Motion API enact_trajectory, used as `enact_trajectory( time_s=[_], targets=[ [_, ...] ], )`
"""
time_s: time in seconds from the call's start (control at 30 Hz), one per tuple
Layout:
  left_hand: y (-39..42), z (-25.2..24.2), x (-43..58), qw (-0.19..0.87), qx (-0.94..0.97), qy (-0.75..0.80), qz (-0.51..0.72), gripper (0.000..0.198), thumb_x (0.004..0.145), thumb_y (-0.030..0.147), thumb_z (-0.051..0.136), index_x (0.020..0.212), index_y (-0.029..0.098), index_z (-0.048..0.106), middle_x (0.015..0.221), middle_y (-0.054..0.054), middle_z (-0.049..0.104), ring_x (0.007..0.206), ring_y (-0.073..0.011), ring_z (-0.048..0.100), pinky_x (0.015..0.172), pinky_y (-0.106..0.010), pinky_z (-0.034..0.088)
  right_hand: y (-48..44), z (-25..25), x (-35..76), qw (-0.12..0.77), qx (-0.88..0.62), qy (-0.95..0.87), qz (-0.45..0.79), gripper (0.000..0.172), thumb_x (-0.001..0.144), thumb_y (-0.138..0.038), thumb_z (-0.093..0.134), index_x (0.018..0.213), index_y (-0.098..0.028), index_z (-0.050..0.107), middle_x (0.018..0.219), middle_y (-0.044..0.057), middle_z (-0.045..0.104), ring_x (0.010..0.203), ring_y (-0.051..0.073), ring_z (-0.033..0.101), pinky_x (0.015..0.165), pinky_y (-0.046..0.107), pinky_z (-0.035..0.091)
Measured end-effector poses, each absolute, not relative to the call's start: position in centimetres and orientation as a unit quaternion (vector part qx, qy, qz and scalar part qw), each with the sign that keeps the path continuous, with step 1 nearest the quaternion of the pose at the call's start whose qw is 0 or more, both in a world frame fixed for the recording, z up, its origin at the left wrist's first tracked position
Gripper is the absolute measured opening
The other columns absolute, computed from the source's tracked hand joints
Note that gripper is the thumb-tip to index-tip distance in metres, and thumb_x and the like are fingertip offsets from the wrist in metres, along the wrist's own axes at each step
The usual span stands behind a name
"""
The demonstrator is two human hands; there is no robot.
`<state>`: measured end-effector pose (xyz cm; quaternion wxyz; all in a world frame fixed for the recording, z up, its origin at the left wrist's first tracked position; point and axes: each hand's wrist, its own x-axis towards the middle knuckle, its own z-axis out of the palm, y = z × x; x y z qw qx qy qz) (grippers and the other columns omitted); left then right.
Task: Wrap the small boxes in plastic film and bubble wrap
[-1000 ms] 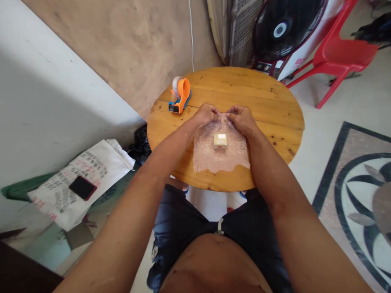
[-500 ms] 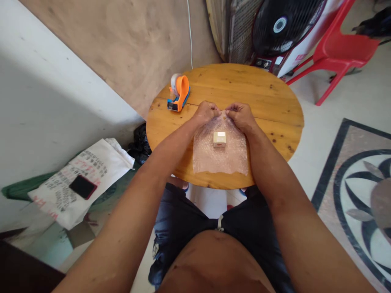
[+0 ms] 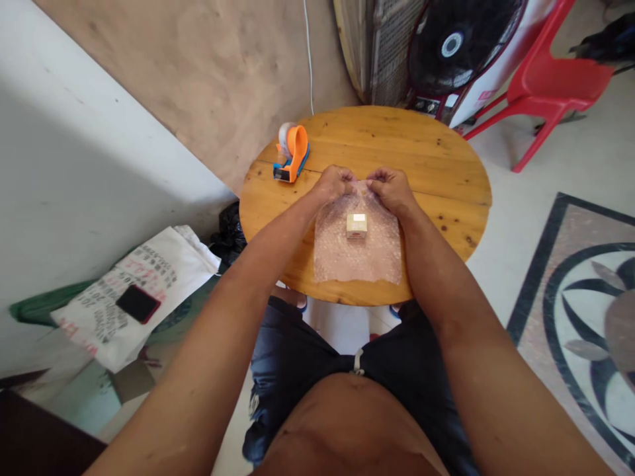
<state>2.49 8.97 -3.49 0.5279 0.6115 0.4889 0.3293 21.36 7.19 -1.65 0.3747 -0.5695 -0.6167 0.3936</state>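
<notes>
A sheet of bubble wrap point(image 3: 357, 263) lies on the round wooden table point(image 3: 397, 139), its near part flat. My left hand point(image 3: 336, 184) pinches its far edge, and my right hand point(image 3: 391, 188) grips the same edge a short way to the right. Between the two hands the far edge looks gathered and slightly raised. On the middle of the wrap sits a small pale box point(image 3: 356, 228) with a white label on top; neither hand touches it. To the left of my hands stands an orange and blue tape dispenser point(image 3: 295, 153) with a roll in it.
A fan point(image 3: 449, 46) stands behind the table, with a red plastic chair point(image 3: 555, 82) to its right. On the left, a phone point(image 3: 137, 304) rests on a white printed sack point(image 3: 183, 254), near a black plastic bag point(image 3: 229, 231). A white cord point(image 3: 308, 59) hangs down the wall.
Both hands keep hold of the bubble wrap's far edge and have hardly moved. The box stays in place. The view has shifted very slightly.
</notes>
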Motion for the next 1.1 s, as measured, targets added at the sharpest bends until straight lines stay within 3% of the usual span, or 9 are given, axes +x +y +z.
enact_trajectory(
  time_s=[0.13, 0.23, 0.37, 0.47, 0.57, 0.73, 0.97, 1.1],
  targets=[
    [8.9, -3.9, 2.3, 0.561, 0.591, 0.467, 0.344, 0.051, 0.074, 0.018, 0.073, 0.123, 0.012, 0.060, 0.091, -0.007, 0.071, 0.076, -0.0156, 0.067, 0.076, -0.031, 0.055, 7.1, -1.7, 21.5, 0.375, -0.582, -0.601, 0.399, 0.019, 0.072, -0.025, 0.063, 0.089, -0.017, 0.065, 0.072, 0.000, 0.060, 0.063, 0.014, 0.052, 0.064, 0.031, 0.046],
    [8.5, -3.9, 1.2, 0.520, 0.617, 0.478, 0.347, 0.058, 0.079, 0.020, 0.071, 0.133, 0.011, 0.054, 0.106, -0.013, 0.070, 0.089, -0.0196, 0.069, 0.084, -0.036, 0.056, 7.0, -1.7, 21.5, 0.374, -0.599, -0.594, 0.385, 0.024, 0.072, -0.024, 0.064, 0.094, -0.016, 0.066, 0.075, 0.001, 0.062, 0.066, 0.016, 0.056, 0.068, 0.033, 0.049],
    [6.2, -3.8, -1.5, 0.338, 0.696, 0.523, 0.358, 0.057, 0.079, 0.019, 0.068, 0.134, 0.015, 0.055, 0.127, -0.015, 0.063, 0.109, -0.0247, 0.064, 0.100, -0.043, 0.051, 7.2, -1.3, 21.9, 0.346, -0.628, -0.622, 0.316, 0.033, 0.072, -0.022, 0.062, 0.103, -0.012, 0.067, 0.089, 0.007, 0.067, 0.078, 0.019, 0.061, 0.080, 0.037, 0.053],
    [2.4, -3.7, -3.2, 0.209, 0.739, 0.525, 0.366, 0.051, 0.083, 0.024, 0.064, 0.133, 0.020, 0.055, 0.138, -0.014, 0.055, 0.130, -0.0286, 0.051, 0.113, -0.046, 0.040, 7.1, -0.3, 22.6, 0.280, -0.668, -0.656, 0.212, 0.041, 0.075, -0.021, 0.059, 0.114, -0.012, 0.067, 0.099, 0.010, 0.068, 0.091, 0.023, 0.063, 0.092, 0.043, 0.051],
    [-1.8, -3.7, -3.6, 0.127, 0.766, 0.517, 0.361, 0.047, 0.087, 0.028, 0.057, 0.133, 0.019, 0.053, 0.143, -0.015, 0.050, 0.135, -0.0310, 0.045, 0.116, -0.049, 0.035, 6.2, 1.6, 23.2, 0.212, -0.681, -0.691, 0.115, 0.048, 0.079, -0.022, 0.060, 0.126, -0.014, 0.063, 0.116, 0.014, 0.065, 0.103, 0.027, 0.061, 0.100, 0.048, 0.047],
    [-5.9, -3.8, -2.3, 0.122, 0.741, 0.538, 0.382, 0.057, 0.089, 0.032, 0.053, 0.142, 0.015, 0.040, 0.145, -0.019, 0.046, 0.137, -0.0302, 0.042, 0.117, -0.048, 0.035, 2.2, 5.0, 22.9, 0.192, -0.644, -0.740, 0.035, 0.050, 0.084, -0.025, 0.058, 0.132, -0.013, 0.058, 0.131, 0.020, 0.055, 0.117, 0.032, 0.054, 0.102, 0.048, 0.044],
    [-8.0, -2.0, -1.3, 0.128, 0.790, 0.516, 0.305, 0.043, 0.088, 0.028, 0.054, 0.129, 0.014, 0.057, 0.144, -0.018, 0.051, 0.138, -0.0333, 0.043, 0.117, -0.051, 0.032, -4.5, 6.5, 19.9, 0.173, -0.512, -0.841, -0.017, 0.033, 0.090, -0.023, 0.050, 0.118, -0.018, 0.067, 0.119, 0.016, 0.062, 0.111, 0.033, 0.052, 0.095, 0.047, 0.043],
    [-9.2, -1.3, -1.4, 0.135, 0.802, 0.511, 0.277, 0.042, 0.089, 0.028, 0.054, 0.129, 0.017, 0.059, 0.147, -0.017, 0.050, 0.143, -0.0352, 0.037, 0.118, -0.055, 0.029, -6.7, 5.8, 18.9, 0.157, -0.477, -0.865, -0.008, 0.035, 0.089, -0.026, 0.052, 0.121, -0.018, 0.066, 0.118, 0.017, 0.062, 0.109, 0.033, 0.052, 0.095, 0.046, 0.043]
  ],
)
